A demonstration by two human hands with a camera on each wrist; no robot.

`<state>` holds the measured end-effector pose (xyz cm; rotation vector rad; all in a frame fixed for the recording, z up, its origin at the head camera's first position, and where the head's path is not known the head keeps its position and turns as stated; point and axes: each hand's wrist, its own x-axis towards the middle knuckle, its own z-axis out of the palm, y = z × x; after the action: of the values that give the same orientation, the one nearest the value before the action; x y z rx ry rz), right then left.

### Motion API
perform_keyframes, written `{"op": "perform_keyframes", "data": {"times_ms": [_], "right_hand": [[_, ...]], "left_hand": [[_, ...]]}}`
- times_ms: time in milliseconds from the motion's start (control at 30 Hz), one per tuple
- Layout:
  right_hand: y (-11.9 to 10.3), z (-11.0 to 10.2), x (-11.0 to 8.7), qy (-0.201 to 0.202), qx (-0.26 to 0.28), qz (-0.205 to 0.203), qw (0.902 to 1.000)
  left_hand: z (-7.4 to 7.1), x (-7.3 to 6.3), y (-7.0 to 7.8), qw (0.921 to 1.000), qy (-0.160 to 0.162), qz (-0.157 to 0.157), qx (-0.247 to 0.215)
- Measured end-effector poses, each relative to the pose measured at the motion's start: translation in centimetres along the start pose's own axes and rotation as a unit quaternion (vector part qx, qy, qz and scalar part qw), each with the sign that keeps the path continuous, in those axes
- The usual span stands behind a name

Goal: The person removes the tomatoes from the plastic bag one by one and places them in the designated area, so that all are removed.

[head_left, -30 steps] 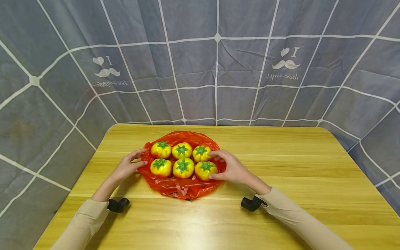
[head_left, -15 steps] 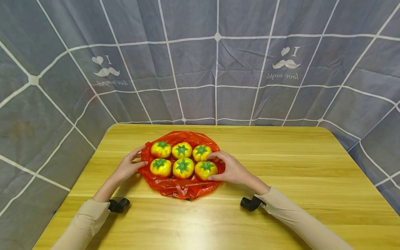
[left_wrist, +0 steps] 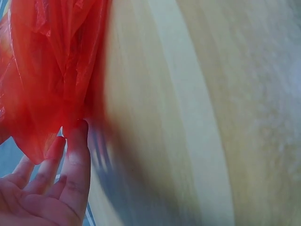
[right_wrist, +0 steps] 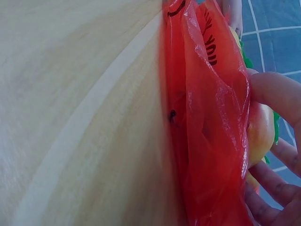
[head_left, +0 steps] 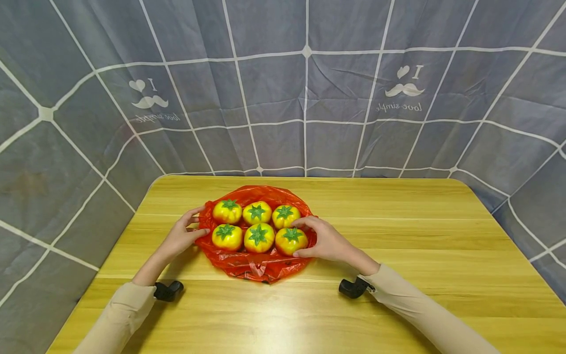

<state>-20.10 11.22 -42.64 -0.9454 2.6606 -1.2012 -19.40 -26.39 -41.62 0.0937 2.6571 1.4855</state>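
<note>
A red plastic bag (head_left: 239, 265) lies spread on the table, its crumpled rim surrounding several yellow-orange tomatoes (head_left: 259, 237) with green star-shaped tops. My left hand (head_left: 180, 235) holds the bag's left edge, thumb over the rim and fingers partly hidden by red film. In the left wrist view, the fingertips of this left hand (left_wrist: 56, 179) meet the hanging plastic (left_wrist: 51, 70). At the other side, my right hand (head_left: 328, 242) curves round the front right tomato (head_left: 289, 242), thumb in front, fingers behind. The right wrist view shows dark lettering on the bag (right_wrist: 211, 117).
The wooden table (head_left: 398, 236) has a rounded back edge. Behind it hangs a grey curtain (head_left: 274, 93) with white grid lines. Black camera mounts (head_left: 353, 288) sit at both wrists, below the beige sleeves (head_left: 420, 305).
My right hand's fingers have shifted slightly left and down, closer about the front right tomato. The left fingertips have slid a little behind the bag's edge. The tomatoes stay put.
</note>
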Motion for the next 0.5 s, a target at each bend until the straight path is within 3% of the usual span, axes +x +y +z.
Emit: {"op": "perform_keyframes", "data": {"times_ms": [500], "right_hand": [[0.03, 0.14, 0.06, -0.013, -0.025, 0.023, 0.9994]], "left_hand": [[-0.21, -0.12, 0.01, 0.9999, -0.008, -0.010, -0.005]]}}
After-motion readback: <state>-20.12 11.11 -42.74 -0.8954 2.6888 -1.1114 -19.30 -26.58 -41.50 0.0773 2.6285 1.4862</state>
